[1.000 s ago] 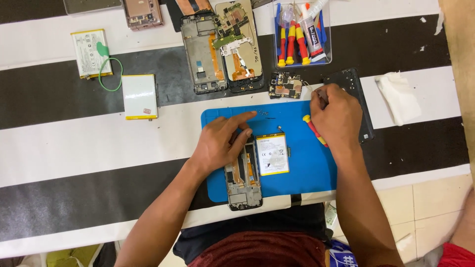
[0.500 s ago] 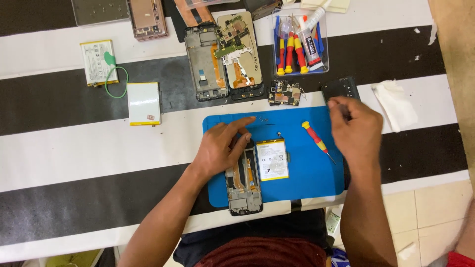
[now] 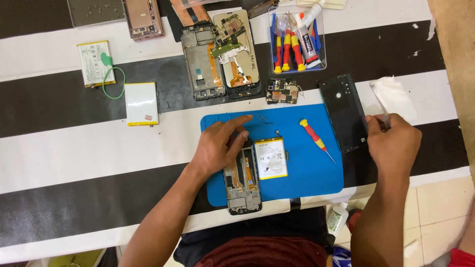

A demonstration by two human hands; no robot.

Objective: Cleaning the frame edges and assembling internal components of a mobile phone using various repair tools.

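Observation:
My left hand (image 3: 217,146) lies flat on the blue work mat (image 3: 307,178), fingers apart, with its fingertips on the top of an opened phone frame (image 3: 242,185). A white battery with a yellow rim (image 3: 270,158) lies beside that frame. My right hand (image 3: 393,146) is off the mat's right edge, closed around a thin grey tool (image 3: 384,120), next to a black phone back cover (image 3: 344,111). A red and yellow screwdriver (image 3: 316,139) lies loose on the mat, and tiny screws (image 3: 261,117) sit near the mat's top edge.
Behind the mat are two opened phones (image 3: 217,54), a small circuit board (image 3: 283,91) and a clear tray of screwdrivers and a glue tube (image 3: 296,34). Two batteries (image 3: 96,63) (image 3: 141,103) lie at the left, a white tissue (image 3: 393,96) at the right, a small bottle (image 3: 338,217) below the table edge.
My right hand has moved right, off the mat and past the black back cover, leaving the red and yellow screwdriver lying on the mat. My left hand has stayed on the phone frame.

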